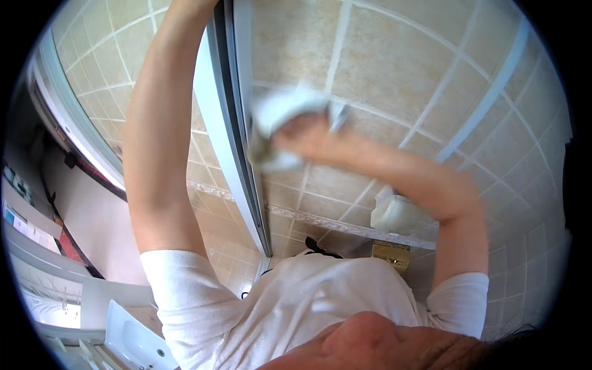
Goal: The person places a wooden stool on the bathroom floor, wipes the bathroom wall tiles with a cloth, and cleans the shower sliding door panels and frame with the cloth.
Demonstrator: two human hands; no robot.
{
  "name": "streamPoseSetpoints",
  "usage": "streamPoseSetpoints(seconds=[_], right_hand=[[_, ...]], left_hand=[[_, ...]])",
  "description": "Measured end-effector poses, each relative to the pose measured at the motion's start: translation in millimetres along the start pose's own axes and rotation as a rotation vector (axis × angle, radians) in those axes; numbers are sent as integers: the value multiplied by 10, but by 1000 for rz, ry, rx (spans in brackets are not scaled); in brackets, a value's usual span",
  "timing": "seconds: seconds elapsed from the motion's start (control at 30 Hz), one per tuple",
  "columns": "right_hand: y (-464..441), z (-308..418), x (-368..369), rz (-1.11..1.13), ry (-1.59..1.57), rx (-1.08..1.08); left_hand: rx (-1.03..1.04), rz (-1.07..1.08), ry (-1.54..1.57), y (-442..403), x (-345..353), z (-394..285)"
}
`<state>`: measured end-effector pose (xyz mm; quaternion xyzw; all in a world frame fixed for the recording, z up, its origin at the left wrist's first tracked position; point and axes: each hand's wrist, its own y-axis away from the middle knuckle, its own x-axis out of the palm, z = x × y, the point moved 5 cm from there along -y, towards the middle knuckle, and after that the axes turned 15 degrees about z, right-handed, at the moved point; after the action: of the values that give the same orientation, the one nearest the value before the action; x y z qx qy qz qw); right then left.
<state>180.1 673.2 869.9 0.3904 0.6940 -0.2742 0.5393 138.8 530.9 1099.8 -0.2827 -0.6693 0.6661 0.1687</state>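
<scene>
White cloth (285, 110), blurred, is held in the right hand (303, 132), beside the door frame (239, 105) and before the tiled wall (394, 55); whether either is touched cannot be told. The left hand is hidden beyond the upper edge, its grip unknown. Lower down, a gold-coloured box (390, 254) is seen.

Shows a white sink (131, 336) at lower left and, right of centre, a pale bag (398, 214) above a gold box (391, 254).
</scene>
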Motion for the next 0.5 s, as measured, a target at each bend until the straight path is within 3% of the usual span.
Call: streamPoseSetpoints(seconds=[0.03, 0.07, 0.1, 0.17, 0.2, 0.23, 0.27, 0.33, 0.4, 0.47, 0.5], right_hand=[[46, -68, 510, -121, -214, -269], [401, -58, 515, 98, -1052, -194], [455, -64, 563, 73, -700, -282], [442, -201, 677, 1, -623, -319], [441, -242, 656, -47, -551, -390], [448, -363, 511, -15, -359, -329], [499, -546, 319, -21, -360, -310], [697, -953, -126, -281, 129, -90], [1046, -1112, -839, -312, 220, 4], [1264, -1208, -1232, -519, 60, -183], [1382, -1257, -1422, -613, -5, -287]], left_hand=[[-128, 29, -76, 102, -8, -36], [-114, 22, -56, 149, -46, -36], [-81, 62, -36, 169, -62, 57], [-43, 130, -31, 145, -29, 189], [-36, 40, -33, 155, -9, 163], [-10, 17, -49, 111, 0, 195], [12, -5, -69, 82, 30, 225], [33, -22, 13, 82, 26, 103], [64, -23, 19, 50, 90, 207], [54, 44, 24, 64, 81, 174], [210, -64, -3, 51, 118, 209]])
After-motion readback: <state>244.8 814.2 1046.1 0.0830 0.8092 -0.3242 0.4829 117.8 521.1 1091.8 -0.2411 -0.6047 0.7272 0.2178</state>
